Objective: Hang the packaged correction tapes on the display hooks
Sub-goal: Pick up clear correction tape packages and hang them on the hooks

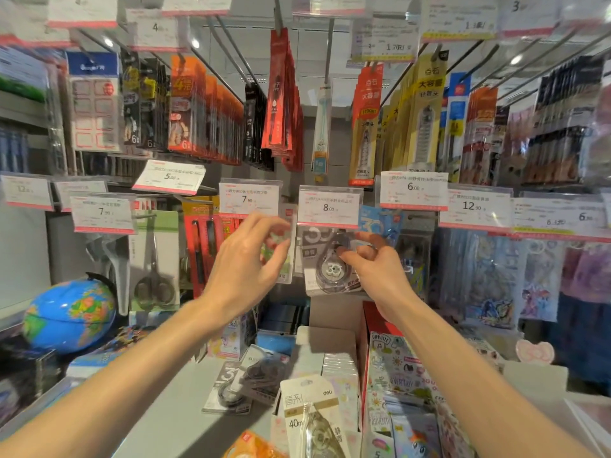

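Note:
A grey packaged correction tape [325,271] hangs under the 8.00 price tag [328,206]. My right hand [377,272] pinches its right edge between thumb and forefinger. To its left a green-tinted correction tape pack [285,249] hangs under the 7.90 tag [248,199]. My left hand [246,266] has its fingers curled on that pack's left side. The hooks themselves are hidden behind the tags. Two more grey packs [246,381] lie on the counter below, beside a beige 40 m pack [310,414]. A blue pack [380,223] hangs behind my right hand.
Rows of hooks with pens and refills hang overhead. Packaged scissors [153,262] and a globe [69,314] are at the left. A cardboard box of sticker packs [396,371] stands on the counter at lower right. Character pouches [489,282] hang at the right.

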`<state>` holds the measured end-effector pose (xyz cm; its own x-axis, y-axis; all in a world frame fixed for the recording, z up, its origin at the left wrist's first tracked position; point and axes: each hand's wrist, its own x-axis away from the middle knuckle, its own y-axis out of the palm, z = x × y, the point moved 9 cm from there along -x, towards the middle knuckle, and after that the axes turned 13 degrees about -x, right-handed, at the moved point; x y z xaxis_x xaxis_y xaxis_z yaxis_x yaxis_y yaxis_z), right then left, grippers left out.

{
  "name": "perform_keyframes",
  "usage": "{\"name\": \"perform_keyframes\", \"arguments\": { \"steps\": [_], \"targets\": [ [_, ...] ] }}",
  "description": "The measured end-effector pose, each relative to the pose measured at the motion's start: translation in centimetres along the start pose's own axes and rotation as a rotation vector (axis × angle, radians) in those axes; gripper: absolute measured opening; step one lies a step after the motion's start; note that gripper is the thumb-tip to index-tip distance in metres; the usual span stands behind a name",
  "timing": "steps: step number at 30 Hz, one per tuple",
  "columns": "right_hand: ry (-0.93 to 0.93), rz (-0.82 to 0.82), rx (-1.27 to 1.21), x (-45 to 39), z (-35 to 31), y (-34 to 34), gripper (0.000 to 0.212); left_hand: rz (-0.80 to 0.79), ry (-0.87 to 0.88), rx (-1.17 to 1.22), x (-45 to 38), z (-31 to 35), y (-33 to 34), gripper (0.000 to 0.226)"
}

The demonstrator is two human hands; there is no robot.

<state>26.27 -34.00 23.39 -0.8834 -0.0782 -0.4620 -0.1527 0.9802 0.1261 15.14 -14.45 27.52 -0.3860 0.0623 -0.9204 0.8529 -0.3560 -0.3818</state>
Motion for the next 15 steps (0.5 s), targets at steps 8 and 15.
{"name": "perform_keyframes", "arguments": {
  "steps": [8, 15],
  "targets": [
    [-0.002, 0.005, 0.062, -0.4, 1.5, 1.4, 0.035, -0.308, -0.333, 0.242, 2.8, -2.2, 8.2, 0.048],
    [-0.297, -0.034, 0.604, 1.8, 0.1, 2.2, 0.063, -0.257, -0.314, 0.180, 1.8, -2.6, 9.1, 0.056]
  ]
}}
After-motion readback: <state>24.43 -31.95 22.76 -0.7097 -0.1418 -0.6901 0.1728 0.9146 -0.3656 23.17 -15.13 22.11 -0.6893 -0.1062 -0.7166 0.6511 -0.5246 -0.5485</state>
